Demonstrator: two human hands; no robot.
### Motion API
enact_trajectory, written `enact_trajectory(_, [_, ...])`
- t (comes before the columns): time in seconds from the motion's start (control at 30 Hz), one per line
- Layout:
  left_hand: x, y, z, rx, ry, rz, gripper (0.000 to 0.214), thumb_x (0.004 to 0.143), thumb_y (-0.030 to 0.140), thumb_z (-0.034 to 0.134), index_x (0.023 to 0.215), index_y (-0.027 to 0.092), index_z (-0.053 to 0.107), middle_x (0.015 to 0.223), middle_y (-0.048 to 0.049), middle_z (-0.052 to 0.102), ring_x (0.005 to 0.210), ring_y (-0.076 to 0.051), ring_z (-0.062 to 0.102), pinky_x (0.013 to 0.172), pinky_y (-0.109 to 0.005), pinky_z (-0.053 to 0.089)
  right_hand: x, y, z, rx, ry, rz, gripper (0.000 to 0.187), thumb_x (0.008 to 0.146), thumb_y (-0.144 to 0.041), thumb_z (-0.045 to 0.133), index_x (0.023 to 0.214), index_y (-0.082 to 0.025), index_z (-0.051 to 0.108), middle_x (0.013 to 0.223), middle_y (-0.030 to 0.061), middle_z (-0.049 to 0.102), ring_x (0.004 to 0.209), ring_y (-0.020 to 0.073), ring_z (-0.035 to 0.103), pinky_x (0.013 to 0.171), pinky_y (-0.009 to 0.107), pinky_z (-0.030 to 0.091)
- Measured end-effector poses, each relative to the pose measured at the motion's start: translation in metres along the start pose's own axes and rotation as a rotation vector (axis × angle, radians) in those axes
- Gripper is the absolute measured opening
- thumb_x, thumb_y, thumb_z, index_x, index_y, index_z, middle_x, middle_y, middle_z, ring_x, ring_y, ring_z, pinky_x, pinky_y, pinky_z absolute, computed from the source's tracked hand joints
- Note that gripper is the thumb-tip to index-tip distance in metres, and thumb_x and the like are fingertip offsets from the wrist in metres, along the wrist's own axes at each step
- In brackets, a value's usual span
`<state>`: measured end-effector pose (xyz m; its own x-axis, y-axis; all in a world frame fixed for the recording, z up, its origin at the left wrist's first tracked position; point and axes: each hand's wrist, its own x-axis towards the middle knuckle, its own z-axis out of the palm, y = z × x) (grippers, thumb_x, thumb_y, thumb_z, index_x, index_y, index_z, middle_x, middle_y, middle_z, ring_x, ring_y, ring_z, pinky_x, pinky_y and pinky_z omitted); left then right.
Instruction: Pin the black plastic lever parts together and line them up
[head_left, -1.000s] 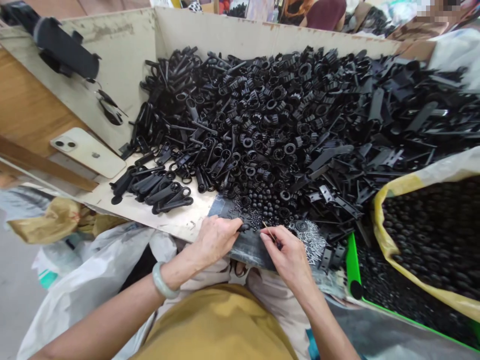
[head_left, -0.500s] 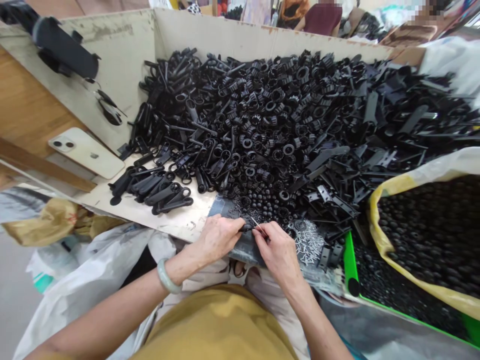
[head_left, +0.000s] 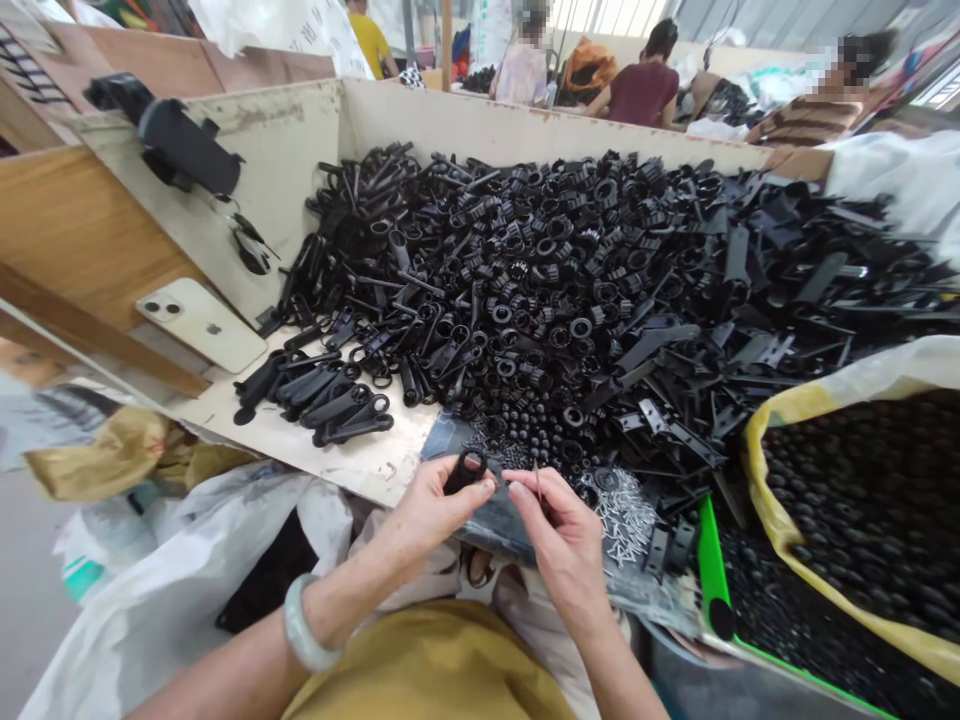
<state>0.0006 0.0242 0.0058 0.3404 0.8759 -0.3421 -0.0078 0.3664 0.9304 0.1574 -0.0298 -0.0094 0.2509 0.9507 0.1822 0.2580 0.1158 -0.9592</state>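
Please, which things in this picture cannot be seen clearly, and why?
1. Head view: the black ring part, its lower end hidden by the left hand.
2. Head view: the thin pin in the right hand, too small to tell its shape.
3. Head view: the yellow bag, cut off by the right edge.

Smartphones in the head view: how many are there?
1. A cream-white smartphone lies camera-side up on the wooden ledge, left of the heap of black plastic parts; the heap could hide others.
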Motion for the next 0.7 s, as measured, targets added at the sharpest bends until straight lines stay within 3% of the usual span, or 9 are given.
enact_trajectory(0.13, [-0.009,0.001,0.004,-0.107,0.02,-0.1,0.046,0.07,0.053,0.085,0.088,0.015,0.066,0.067,0.006,0.053,0.052,-0.005,0.027,0.047,-0.02,0.021,0.001,-0.003,0.002,-0.024,-0.032,-0.058,0.017,0.097,-0.026,0.065,0.099,-0.026,0.082,0.083,0.0018,0.071,0.074,0.0156,0.065,0.068,0.025,0.051])
enact_trajectory(0.47, [-0.013,-0.008,0.002,-0.179,-0.031,-0.169,0.048,0.07,0.054,0.085,0.086,0.017,0.06,0.058,0.0102,0.038,0.049,-0.005,0.025,0.043,-0.02,0.015,-0.004,0.002,-0.005,-0.104,-0.114,-0.16,0.02,0.1,-0.022,0.062,0.106,-0.026,0.08,0.091,0.0041,0.074,0.081,0.0177,0.07,0.073,0.027,0.056])
enact_trajectory(0.57, [-0.014,-0.01,0.003,-0.182,-0.042,-0.164,0.039,0.073,0.047,0.083,0.084,0.017,0.061,0.06,0.0092,0.042,0.048,-0.005,0.028,0.043,-0.02,0.017,-0.006,0.003,-0.006,-0.108,-0.124,-0.135,0.018,0.099,-0.023,0.063,0.104,-0.026,0.08,0.09,0.0036,0.074,0.08,0.0172,0.07,0.072,0.026,0.056])
enact_trajectory(0.7, [-0.013,-0.009,0.007,-0.201,-0.034,-0.195,0.032,0.075,0.042,0.081,0.082,0.017,0.061,0.058,0.0095,0.042,0.045,-0.004,0.027,0.042,-0.02,0.015,-0.009,0.003,-0.006,-0.121,-0.04,-0.046,0.013,0.095,-0.029,0.069,0.102,-0.023,0.079,0.084,0.0018,0.073,0.068,0.0154,0.066,0.06,0.024,0.053])
